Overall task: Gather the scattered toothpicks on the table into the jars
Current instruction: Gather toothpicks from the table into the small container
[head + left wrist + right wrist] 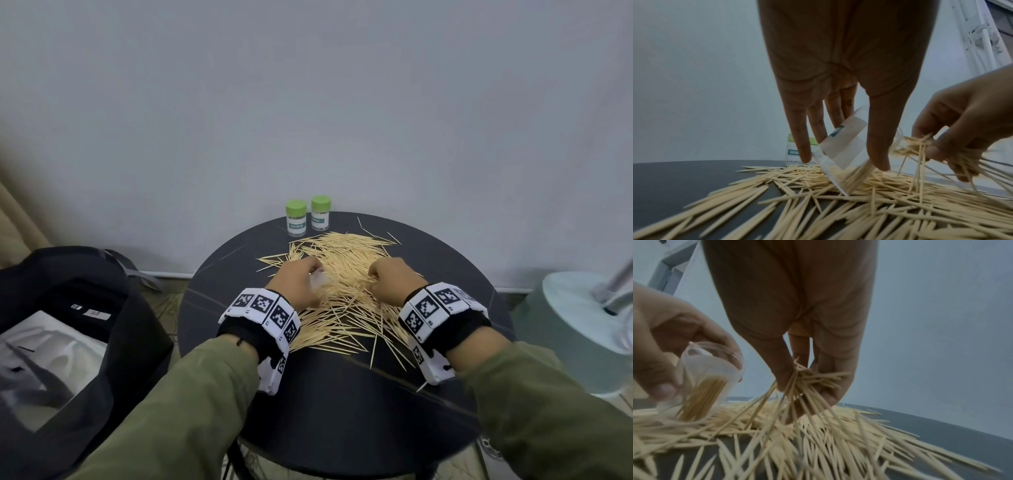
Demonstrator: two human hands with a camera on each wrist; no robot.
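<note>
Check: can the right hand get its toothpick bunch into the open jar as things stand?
Probably yes. The right hand pinches a toothpick bunch beside the open jar, which the left hand tilts mouth-first toward it; nothing lies between.

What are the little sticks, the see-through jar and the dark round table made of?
The toothpicks look like pale, matt wood or bamboo: thin, pointed, straw-coloured. The open jar in the left hand seems clear plastic with a paper label; glass is possible. The table is dark and smooth with thin pale veins, perhaps stone or a stone-look laminate.
</note>
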